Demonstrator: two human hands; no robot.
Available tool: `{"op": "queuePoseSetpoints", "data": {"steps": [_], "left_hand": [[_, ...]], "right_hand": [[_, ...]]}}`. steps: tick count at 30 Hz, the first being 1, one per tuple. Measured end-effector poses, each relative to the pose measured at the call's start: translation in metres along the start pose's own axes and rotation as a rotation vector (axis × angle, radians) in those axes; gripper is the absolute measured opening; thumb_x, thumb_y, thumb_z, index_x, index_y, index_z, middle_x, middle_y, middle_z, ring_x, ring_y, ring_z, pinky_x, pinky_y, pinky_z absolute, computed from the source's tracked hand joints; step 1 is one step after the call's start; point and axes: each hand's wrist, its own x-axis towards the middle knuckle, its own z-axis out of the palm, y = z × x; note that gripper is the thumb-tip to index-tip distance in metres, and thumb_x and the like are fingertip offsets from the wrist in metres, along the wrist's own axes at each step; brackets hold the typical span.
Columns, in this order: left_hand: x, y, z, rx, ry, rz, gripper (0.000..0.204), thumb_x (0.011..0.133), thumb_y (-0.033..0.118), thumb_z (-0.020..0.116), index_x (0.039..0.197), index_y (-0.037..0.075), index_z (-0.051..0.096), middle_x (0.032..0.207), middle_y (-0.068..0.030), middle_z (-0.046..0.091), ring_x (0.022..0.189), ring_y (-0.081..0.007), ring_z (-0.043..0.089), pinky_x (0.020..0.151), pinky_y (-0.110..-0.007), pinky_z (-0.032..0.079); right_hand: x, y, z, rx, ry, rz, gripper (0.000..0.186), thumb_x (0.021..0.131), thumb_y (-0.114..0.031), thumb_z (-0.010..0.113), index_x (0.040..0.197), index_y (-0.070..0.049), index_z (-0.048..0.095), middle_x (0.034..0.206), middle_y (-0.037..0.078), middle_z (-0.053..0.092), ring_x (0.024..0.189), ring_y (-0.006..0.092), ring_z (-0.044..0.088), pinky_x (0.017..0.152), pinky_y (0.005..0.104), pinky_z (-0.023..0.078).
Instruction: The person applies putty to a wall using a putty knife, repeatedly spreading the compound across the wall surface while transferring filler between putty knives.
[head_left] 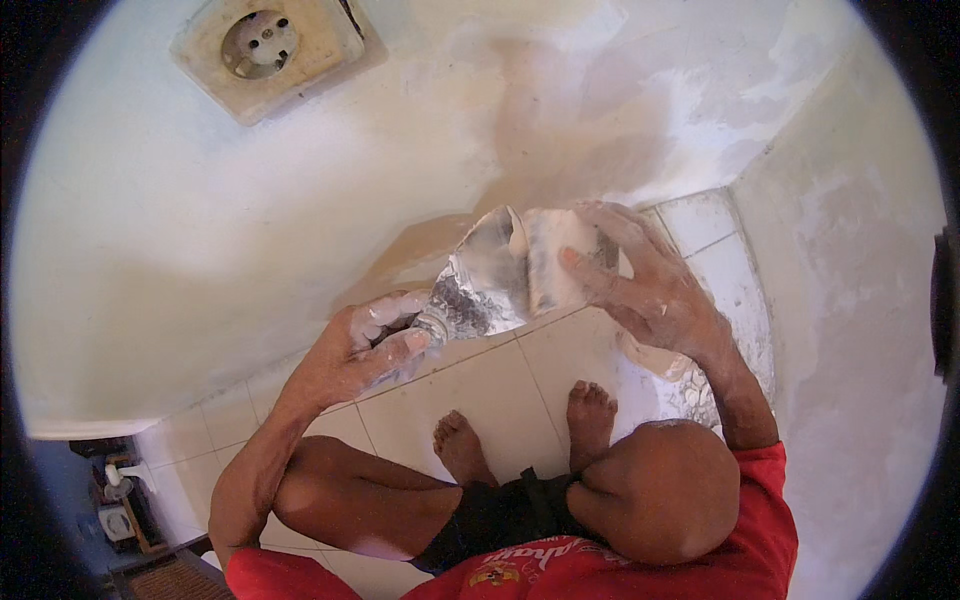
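My left hand [385,340] grips the handle of a metal putty knife [475,290], its wide blade smeared with pale filler. My right hand [650,290] holds a second flat scraper [555,250] by its blade, thumb across the coated face, right against the first blade. Pale filler sticks to both hands. Behind the tools is the patchy plastered wall [300,200]. Below my right hand, white material [690,395] lies on the floor, partly hidden by my arm.
A wall socket [262,45] is at the upper left. A side wall [840,300] stands at the right. My bare feet and bent knees rest over the tiled floor [400,390]. Assorted objects [115,510], too small to make out, sit at the lower left.
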Motion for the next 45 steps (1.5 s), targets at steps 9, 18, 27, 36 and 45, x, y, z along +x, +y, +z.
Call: {"op": "queuePoseSetpoints", "data": {"steps": [9, 18, 27, 36, 45], "left_hand": [[0.000, 0.007, 0.005, 0.032, -0.003, 0.034, 0.034, 0.097, 0.027, 0.060, 0.116, -0.001, 0.061, 0.089, -0.0037, 0.064, 0.070, -0.0088, 0.057, 0.061, -0.024, 0.046], [-0.004, 0.014, 0.011, 0.202, 0.068, -0.008, 0.030, 0.098, 0.016, 0.057, 0.124, 0.002, 0.058, 0.088, -0.0028, 0.061, 0.069, -0.0099, 0.053, 0.065, -0.027, 0.046], [-0.003, 0.007, 0.001, 0.305, 0.068, 0.012, 0.028, 0.095, 0.011, 0.060, 0.121, 0.003, 0.060, 0.086, -0.0040, 0.059, 0.069, -0.0123, 0.049, 0.065, -0.028, 0.045], [0.002, -0.005, -0.012, 0.462, 0.076, 0.051, 0.022, 0.090, 0.003, 0.059, 0.111, 0.001, 0.063, 0.088, -0.0050, 0.062, 0.074, -0.0122, 0.055, 0.068, -0.027, 0.047], [-0.011, -0.007, 0.002, 0.324, 0.132, -0.062, 0.025, 0.093, 0.005, 0.061, 0.116, -0.004, 0.061, 0.090, -0.0040, 0.065, 0.074, -0.0089, 0.057, 0.067, -0.024, 0.047]], "right_hand": [[-0.027, 0.018, -0.005, 0.036, 0.104, 0.213, 0.060, 0.070, -0.008, 0.076, 0.127, -0.018, 0.065, 0.145, 0.016, 0.043, 0.130, 0.0399, 0.045, 0.105, 0.0481, 0.043], [0.000, -0.045, -0.039, -0.361, 0.015, -0.021, 0.057, 0.061, -0.013, 0.074, 0.117, -0.020, 0.067, 0.131, 0.013, 0.053, 0.116, 0.0311, 0.052, 0.097, 0.0513, 0.039], [0.009, -0.044, -0.015, -0.541, 0.019, -0.037, 0.056, 0.062, -0.011, 0.072, 0.117, -0.014, 0.065, 0.127, 0.011, 0.052, 0.115, 0.0287, 0.052, 0.097, 0.0509, 0.037], [-0.055, 0.040, 0.002, -0.237, 0.235, 0.574, 0.061, 0.076, -0.018, 0.072, 0.134, -0.011, 0.057, 0.134, 0.017, 0.048, 0.117, 0.0307, 0.051, 0.097, 0.0475, 0.042], [-0.043, 0.105, 0.031, 0.850, 0.910, 0.941, 0.059, 0.098, -0.031, 0.056, 0.150, -0.011, 0.038, 0.117, 0.011, 0.056, 0.106, 0.0184, 0.056, 0.094, 0.0340, 0.045]]}}
